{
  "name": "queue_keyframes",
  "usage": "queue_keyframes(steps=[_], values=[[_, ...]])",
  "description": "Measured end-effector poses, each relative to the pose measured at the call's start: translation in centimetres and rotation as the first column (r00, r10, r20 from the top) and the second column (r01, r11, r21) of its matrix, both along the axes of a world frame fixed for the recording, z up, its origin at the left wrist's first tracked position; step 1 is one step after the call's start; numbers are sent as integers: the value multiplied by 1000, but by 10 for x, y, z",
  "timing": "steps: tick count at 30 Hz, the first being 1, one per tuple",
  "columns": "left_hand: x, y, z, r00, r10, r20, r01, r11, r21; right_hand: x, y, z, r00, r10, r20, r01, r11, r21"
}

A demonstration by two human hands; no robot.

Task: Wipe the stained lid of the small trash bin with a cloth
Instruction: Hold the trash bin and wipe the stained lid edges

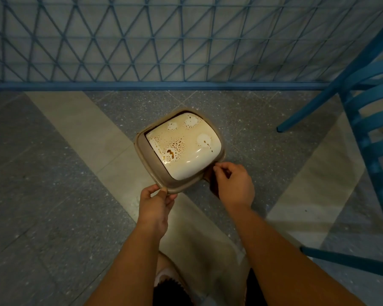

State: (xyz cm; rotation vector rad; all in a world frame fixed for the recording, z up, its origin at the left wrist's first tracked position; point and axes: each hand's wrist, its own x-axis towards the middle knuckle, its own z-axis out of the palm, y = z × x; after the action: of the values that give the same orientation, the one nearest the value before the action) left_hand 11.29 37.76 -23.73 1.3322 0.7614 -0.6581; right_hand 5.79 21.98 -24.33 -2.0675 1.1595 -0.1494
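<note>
A small trash bin with a tan rim (142, 149) stands on the floor in front of me. Its cream swing lid (186, 149) carries a brown liquid stain with pale round patches and a dark puddle near its left side. My left hand (156, 204) pinches the rim's near corner between thumb and fingers. My right hand (233, 182) holds the rim's right near edge with its fingertips. No cloth is in view.
A blue metal lattice fence (186, 40) with a low blue rail runs across the far side. A blue slatted chair (372, 138) stands at the right, one leg near the bin. The floor has grey speckled and beige tiles (64, 173).
</note>
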Motion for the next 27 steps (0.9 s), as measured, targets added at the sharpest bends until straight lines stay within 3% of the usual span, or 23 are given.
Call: queue_keyframes(steps=[8,15,17,21,23,27], values=[[4,-5,-6,999,31,23,-32,999,21,7,-10,2,1000,14,-23,-16,997,-79],[3,-7,-7,998,41,39,-42,999,9,-6,44,4,952,306,25,-303,950,-82],[4,-4,-6,999,33,30,-33,999,15,-5,30,6,960,279,8,-277,956,-100],[5,-4,-5,999,18,26,-18,1000,13,4,-12,5,1000,3,-21,-5,998,-66],[5,-5,-6,999,29,29,-30,999,18,8,-10,4,999,-22,-35,20,997,-72],[3,-8,-8,998,52,28,-52,999,3,-5,39,7,969,245,3,-245,969,-33]])
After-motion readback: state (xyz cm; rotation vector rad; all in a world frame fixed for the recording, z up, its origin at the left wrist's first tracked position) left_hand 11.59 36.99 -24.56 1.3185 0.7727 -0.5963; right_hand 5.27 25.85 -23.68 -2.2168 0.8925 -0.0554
